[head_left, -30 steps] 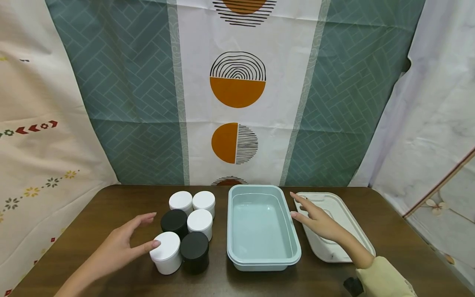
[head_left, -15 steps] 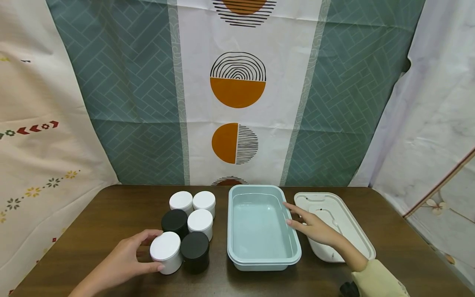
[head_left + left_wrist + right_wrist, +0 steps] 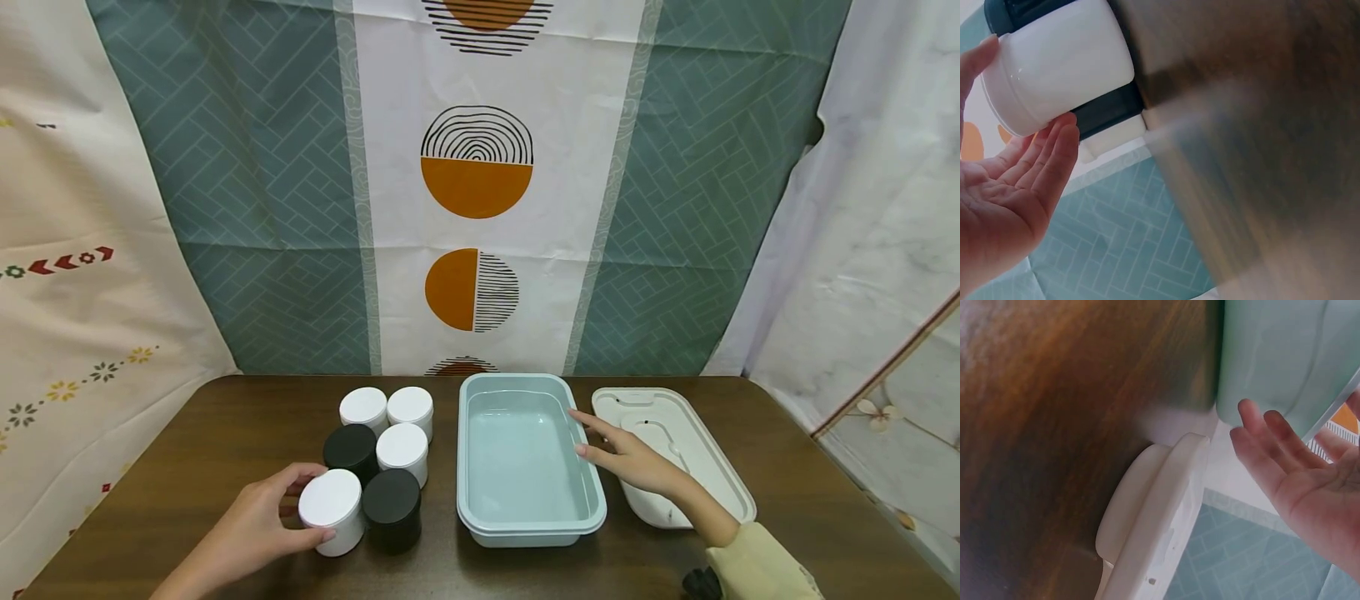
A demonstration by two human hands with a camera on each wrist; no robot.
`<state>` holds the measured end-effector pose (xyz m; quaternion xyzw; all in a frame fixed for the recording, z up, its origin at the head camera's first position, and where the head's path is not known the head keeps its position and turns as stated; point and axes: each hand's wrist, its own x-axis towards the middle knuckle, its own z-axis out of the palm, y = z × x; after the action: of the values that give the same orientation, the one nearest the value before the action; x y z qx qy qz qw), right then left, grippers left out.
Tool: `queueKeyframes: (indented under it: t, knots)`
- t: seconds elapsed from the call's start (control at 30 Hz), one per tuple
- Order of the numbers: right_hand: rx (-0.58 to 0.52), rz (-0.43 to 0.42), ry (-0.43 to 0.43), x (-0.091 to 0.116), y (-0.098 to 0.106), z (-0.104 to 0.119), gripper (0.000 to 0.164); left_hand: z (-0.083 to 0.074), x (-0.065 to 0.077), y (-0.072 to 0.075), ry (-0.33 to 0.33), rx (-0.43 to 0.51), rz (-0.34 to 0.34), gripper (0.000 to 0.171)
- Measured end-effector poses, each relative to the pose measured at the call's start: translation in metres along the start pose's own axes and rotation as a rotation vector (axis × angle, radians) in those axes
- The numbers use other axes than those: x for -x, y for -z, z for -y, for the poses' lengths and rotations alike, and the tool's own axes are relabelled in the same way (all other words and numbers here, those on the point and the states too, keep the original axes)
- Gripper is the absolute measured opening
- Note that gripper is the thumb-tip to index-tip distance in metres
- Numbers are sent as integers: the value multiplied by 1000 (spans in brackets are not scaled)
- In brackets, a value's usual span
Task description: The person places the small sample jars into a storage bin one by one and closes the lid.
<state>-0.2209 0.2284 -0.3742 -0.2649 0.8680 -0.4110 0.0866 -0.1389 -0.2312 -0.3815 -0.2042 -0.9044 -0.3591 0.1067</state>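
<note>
My left hand (image 3: 251, 521) holds the nearest white lidded jar (image 3: 332, 504) between thumb and fingers; the left wrist view shows the thumb at the lid's rim and fingertips against the white jar's side (image 3: 1072, 59). It stands on the table beside a black jar (image 3: 392, 504). Behind are another black jar (image 3: 351, 450) and several white jars (image 3: 405, 448). My right hand (image 3: 637, 461) lies over the right rim of a pale blue plastic bin (image 3: 528, 454), fingers extended. In the right wrist view its fingers are loosely bent beside the bin's wall (image 3: 1272, 356).
A white lid-like tray (image 3: 705, 442) lies right of the bin, partly under my right forearm. The brown wooden table (image 3: 255, 417) ends at a patterned curtain (image 3: 300, 208). A small dark object (image 3: 702, 583) shows by the right sleeve.
My left hand has come down and inward from beside the white jar to take hold of it. My right hand has shifted left onto the bin's rim.
</note>
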Motion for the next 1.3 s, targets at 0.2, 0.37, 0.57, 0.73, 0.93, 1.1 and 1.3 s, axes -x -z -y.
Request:
queueKeyframes:
  t: [0.2,0.37,0.57,0.73,0.93,1.1,1.3]
  knots:
    - [-92,29,-5,1,0,0,59,-3,0,6,-53,-22,-82,60]
    - [-103,25,-29,0,0,0,59,-15,-5,15,-71,-36,-122,58]
    - [-117,43,-43,0,0,2,60,-32,-14,25,-103,-52,-140,57]
    - [-120,48,-45,-1,0,1,60,-47,-24,32,-136,-61,-166,57]
    - [-126,39,-66,-1,-1,-2,60,-63,-40,31,-130,-45,-137,57]
    - [-135,36,-71,-1,-1,-4,60,-80,-56,19,-125,9,-87,57]
    - [-143,44,-60,-2,-1,-4,60,-97,-73,-5,-159,94,-58,53]
